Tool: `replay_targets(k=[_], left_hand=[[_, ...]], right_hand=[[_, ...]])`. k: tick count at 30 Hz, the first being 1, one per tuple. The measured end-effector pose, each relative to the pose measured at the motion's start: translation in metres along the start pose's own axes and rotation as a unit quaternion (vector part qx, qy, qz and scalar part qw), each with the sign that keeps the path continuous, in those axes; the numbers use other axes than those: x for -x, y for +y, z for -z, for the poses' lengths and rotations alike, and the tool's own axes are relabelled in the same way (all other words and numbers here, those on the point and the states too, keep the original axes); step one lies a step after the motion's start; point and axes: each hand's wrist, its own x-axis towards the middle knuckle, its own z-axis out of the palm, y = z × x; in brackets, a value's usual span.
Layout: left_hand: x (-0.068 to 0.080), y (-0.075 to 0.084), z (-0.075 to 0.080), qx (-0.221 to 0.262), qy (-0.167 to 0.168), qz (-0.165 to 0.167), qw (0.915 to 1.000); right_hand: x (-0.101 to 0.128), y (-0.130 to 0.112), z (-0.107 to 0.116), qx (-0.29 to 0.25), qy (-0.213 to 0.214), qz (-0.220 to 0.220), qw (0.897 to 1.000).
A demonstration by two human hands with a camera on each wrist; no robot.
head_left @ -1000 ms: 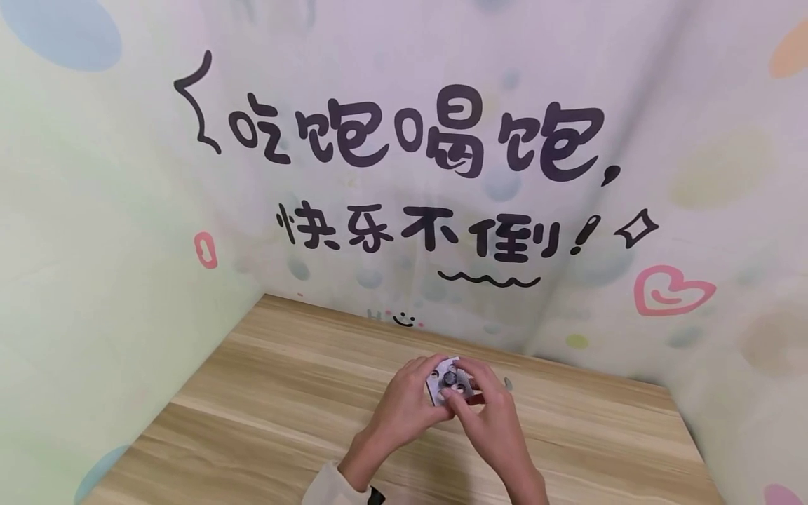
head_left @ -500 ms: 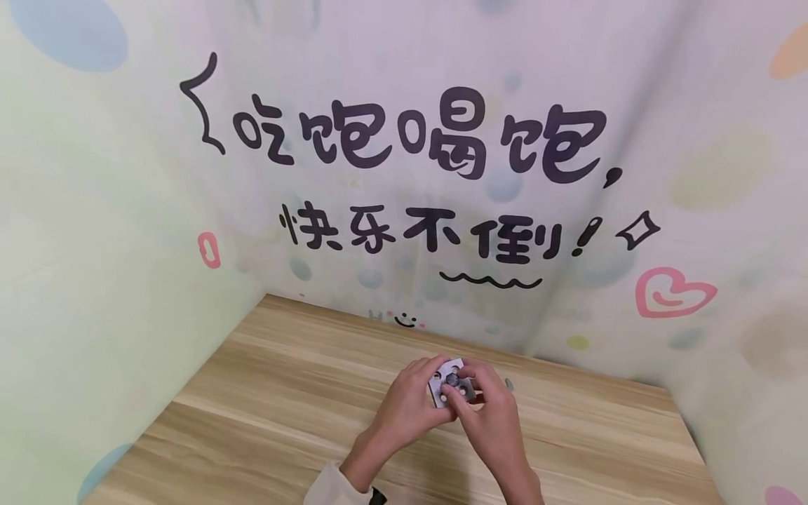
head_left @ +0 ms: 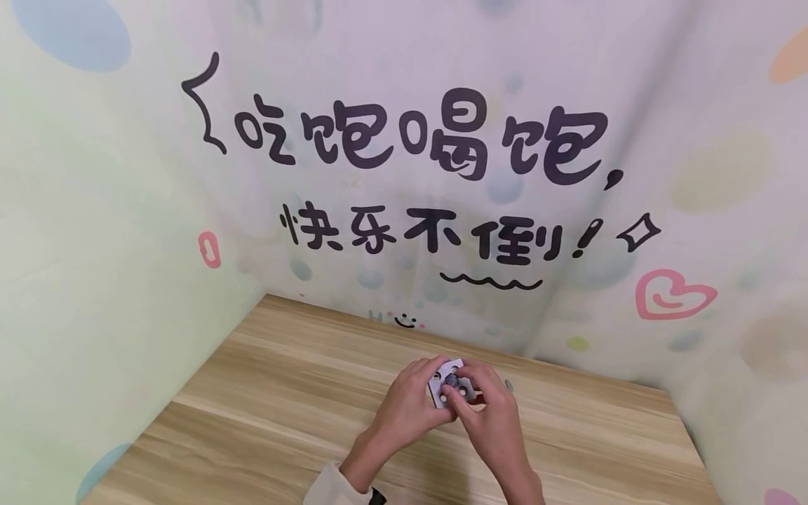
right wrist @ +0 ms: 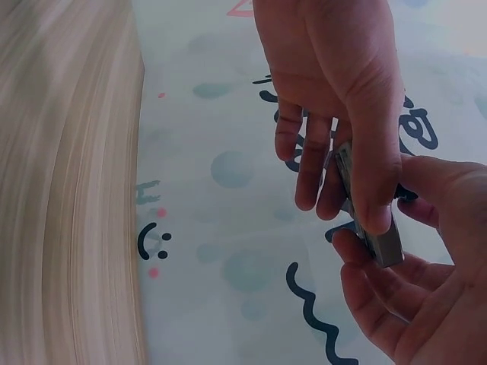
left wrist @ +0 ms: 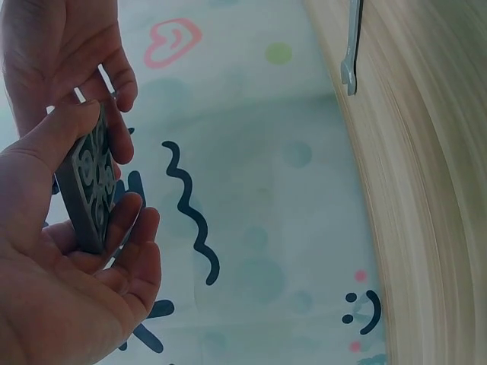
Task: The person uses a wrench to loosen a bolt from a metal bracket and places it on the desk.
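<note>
A square grey metal plate [head_left: 440, 386] with several round holes is held up over the table. My left hand [head_left: 404, 396] grips it by its edges from the left, thumb on top and fingers beneath in the left wrist view. At the middle of the plate stands a dark bolt [head_left: 452, 379], its head facing me. The thumb and forefinger of my right hand [head_left: 492, 407] pinch around that bolt. Its other fingers reach behind the plate [right wrist: 386, 247] in the right wrist view. How deep the bolt sits is hidden.
A metal wrench [left wrist: 352, 49] lies on the wooden table [head_left: 278, 400]; in the head view my right hand covers most of it. A printed cloth wall [head_left: 404, 280] rises along the table's back edge and both sides.
My right thumb has shifted slightly up along the bolt, uncovering a lower hole of the plate. The left hand keeps its grip; the whole head view has drifted a little.
</note>
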Motion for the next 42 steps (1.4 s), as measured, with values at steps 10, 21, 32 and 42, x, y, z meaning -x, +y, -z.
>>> replay_targets(k=[10,21,32,42], left_hand=[[-0.0008,0.0007,0.0004,-0.004,0.002,-0.004,1.0000],[-0.0005,0.0001,0.0003,-0.005,0.001,-0.001,1.0000],[-0.0007,-0.0009,0.0000,-0.012,0.002,-0.005,0.9999],[-0.0008,-0.0001,-0.0002,-0.011,0.001,-0.006,0.9999]], right_hand=[[0.0000,0.0020,0.0003,-0.001,0.005,0.016,1.000],[-0.0006,0.0026,0.0004,0.004,0.000,0.014,1.000],[-0.0005,0.0052,0.0010,0.004,-0.004,0.025,1.000],[0.0002,0.0078,0.0027,-0.003,-0.009,0.040,0.999]])
